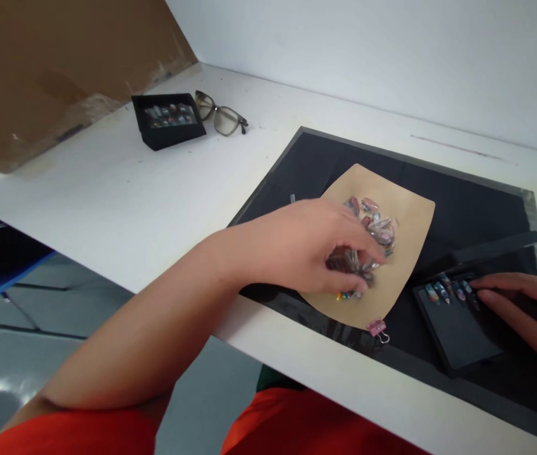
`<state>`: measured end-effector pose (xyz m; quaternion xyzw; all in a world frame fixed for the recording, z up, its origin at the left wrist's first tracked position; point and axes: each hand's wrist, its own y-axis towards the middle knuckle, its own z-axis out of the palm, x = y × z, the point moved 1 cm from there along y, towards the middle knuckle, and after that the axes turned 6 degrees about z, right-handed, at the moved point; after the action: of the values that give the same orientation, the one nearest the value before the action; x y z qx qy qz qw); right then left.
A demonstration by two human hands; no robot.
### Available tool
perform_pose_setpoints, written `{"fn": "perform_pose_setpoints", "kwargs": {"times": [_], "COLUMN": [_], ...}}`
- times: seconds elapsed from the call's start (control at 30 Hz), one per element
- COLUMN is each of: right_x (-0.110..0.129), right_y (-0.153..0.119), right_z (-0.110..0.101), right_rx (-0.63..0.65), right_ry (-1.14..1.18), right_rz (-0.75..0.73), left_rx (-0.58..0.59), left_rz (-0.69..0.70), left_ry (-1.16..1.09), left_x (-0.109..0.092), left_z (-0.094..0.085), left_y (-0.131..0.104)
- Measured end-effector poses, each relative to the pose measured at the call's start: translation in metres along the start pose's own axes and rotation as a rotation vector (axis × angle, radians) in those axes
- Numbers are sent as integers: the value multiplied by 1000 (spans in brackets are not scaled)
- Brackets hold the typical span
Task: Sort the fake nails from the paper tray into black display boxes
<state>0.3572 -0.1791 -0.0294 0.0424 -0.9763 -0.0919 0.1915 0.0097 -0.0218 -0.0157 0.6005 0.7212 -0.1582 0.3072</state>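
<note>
My left hand (pixel 310 249) reaches over a pile of press-on nails (pixel 382 230) on a tan sheet (pixel 405 202). Its thumb and forefinger are apart, and I see nothing between them; the other fingers are partly hidden. Small coloured beads (pixel 341 296) lie below the thumb. At the right, an open black box (pixel 462 335) has several patterned press-on nails (pixel 444 291) lined up along its upper end. The thumb and forefinger of my right hand (pixel 529 309) close at the rightmost press-on nail (pixel 470 294) there.
A pink binder clip (pixel 377 327) grips the sheet's near edge. Under it all lies a black mat (pixel 477 208) on the white table (pixel 164 208). Farther back left are another black box (pixel 173 134) with nails and eyeglasses (pixel 223 117). A brown panel (pixel 59 69) borders the left.
</note>
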Motion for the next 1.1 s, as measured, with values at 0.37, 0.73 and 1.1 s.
{"fn": "perform_pose_setpoints", "kwargs": {"times": [0.37, 0.73, 1.1], "right_x": [-5, -1, 2], "right_y": [-3, -3, -5], "right_z": [0, 1, 5], "right_rx": [63, 41, 35], "right_ry": [9, 17, 18], "right_rz": [51, 51, 57], "left_rx": [-34, -282, 10], "left_rz": [59, 149, -174], "left_ry": [94, 146, 109], "left_x": [-3, -7, -4], "left_z": [6, -6, -16], "left_y": [2, -2, -8]}}
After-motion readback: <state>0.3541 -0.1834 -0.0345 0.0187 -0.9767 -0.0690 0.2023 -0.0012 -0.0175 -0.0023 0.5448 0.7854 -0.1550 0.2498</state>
